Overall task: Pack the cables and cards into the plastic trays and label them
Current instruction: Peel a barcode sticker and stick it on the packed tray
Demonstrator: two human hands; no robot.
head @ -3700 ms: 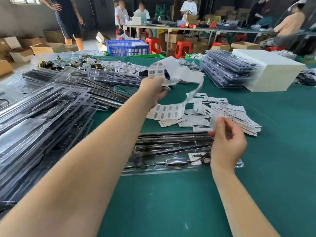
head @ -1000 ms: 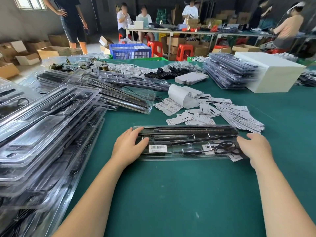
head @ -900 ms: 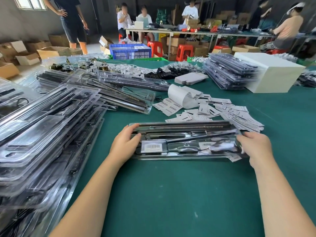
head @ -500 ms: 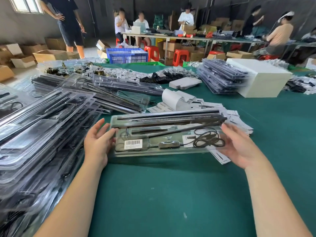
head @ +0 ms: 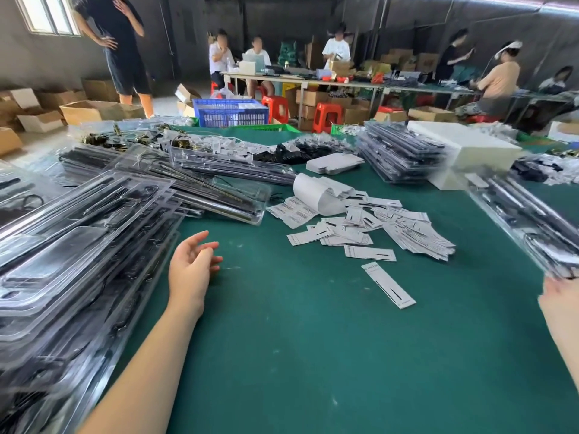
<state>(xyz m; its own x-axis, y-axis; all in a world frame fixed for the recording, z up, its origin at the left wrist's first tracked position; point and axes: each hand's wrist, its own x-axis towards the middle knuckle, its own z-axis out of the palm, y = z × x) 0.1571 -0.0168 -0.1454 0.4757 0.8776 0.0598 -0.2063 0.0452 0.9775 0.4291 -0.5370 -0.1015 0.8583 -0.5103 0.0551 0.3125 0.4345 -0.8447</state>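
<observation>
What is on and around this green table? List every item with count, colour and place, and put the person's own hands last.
table: one, green felt top, fills the foreground
packed trays, left stack: many, clear with black contents, left edge
trays behind it: several, clear, slanted, middle left
far tray stack: many, clear and dark, right rear
held tray: one, clear, blurred, right edge, off the table
label roll: one, white, centre rear
barcode labels: a few, white, left of the cards
cards: loose heap, white with black marks, centre right
single card: one, white, alone, nearest
white box: one, right rear
blue crate: one, beyond the table
left hand: open, holds nothing
right hand: grips the held tray's near end
</observation>
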